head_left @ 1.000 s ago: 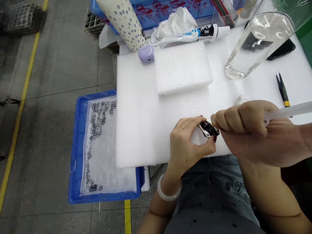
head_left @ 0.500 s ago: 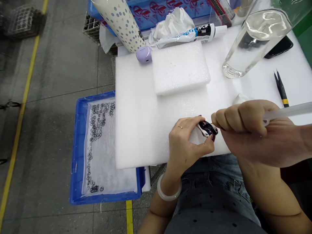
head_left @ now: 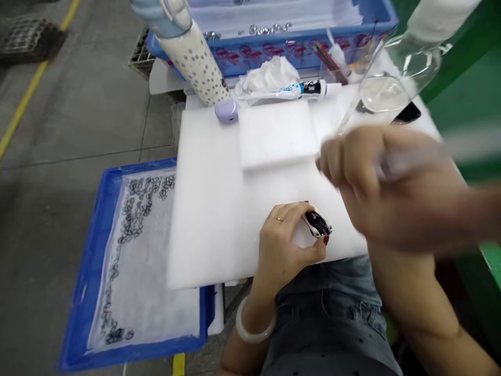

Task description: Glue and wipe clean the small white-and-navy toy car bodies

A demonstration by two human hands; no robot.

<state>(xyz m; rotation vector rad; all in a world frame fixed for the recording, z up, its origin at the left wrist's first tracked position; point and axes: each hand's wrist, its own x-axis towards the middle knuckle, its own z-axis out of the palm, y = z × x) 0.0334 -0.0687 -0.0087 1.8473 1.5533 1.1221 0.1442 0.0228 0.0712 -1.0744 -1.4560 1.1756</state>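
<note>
Between the thumb and fingers of my left hand [head_left: 287,243] is a small toy car [head_left: 318,224], dark on top with white sides, just above the white foam sheet [head_left: 211,224]. My right hand [head_left: 399,183], smeared by motion, is closed around a translucent whitish stick-like tool [head_left: 462,149]. Its far end sticks out to the right; the tip by the fingers is too blurred to make out. That hand is raised to the right of the car and apart from it.
A foam block [head_left: 276,136] lies on the sheet beside a purple case [head_left: 226,111]. Behind stand a dotted bottle [head_left: 195,68], crumpled tissue [head_left: 270,75], a glue tube [head_left: 301,91] and a clear vessel [head_left: 381,94]. Blue trays [head_left: 84,277] hold several small parts.
My right hand has moved up and away from the toy car with the tool. My left hand still holds the car. The camera view has shifted, showing more of the far tray.
</note>
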